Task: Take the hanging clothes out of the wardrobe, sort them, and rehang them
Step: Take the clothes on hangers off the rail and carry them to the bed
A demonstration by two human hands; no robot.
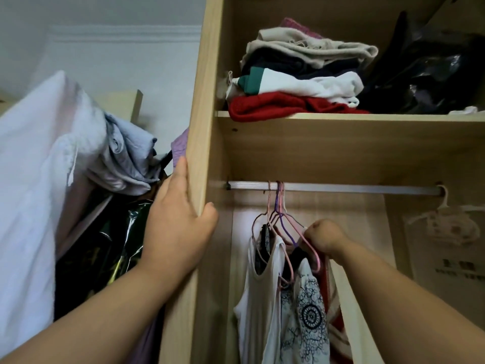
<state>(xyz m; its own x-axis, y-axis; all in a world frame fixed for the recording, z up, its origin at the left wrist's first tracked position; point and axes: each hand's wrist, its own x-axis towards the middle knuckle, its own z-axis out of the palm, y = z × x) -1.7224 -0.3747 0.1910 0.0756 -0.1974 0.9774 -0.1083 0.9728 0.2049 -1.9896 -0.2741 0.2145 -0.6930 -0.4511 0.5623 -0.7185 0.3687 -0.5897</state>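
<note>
Inside the wooden wardrobe a metal rail (pixel 341 188) carries a bunch of pink and purple hangers (pixel 278 216) hooked near its left end. From them hang a white sleeveless top (pixel 258 306) and a white garment with dark floral print (pixel 309 319), with red cloth behind. My right hand (pixel 324 239) grips the hangers' right shoulders in a fist. My left hand (pixel 178 222) holds the front edge of the wardrobe's side panel (pixel 199 127), fingers on the outside, thumb wrapped to the inside.
The shelf (pixel 367 118) above the rail holds a stack of folded clothes (pixel 296 74) and black bags (pixel 425 69). A white hanger (pixel 446 211) hangs at the rail's right end. Left of the panel, white and pale blue clothes (pixel 78 153) are piled over dark bags.
</note>
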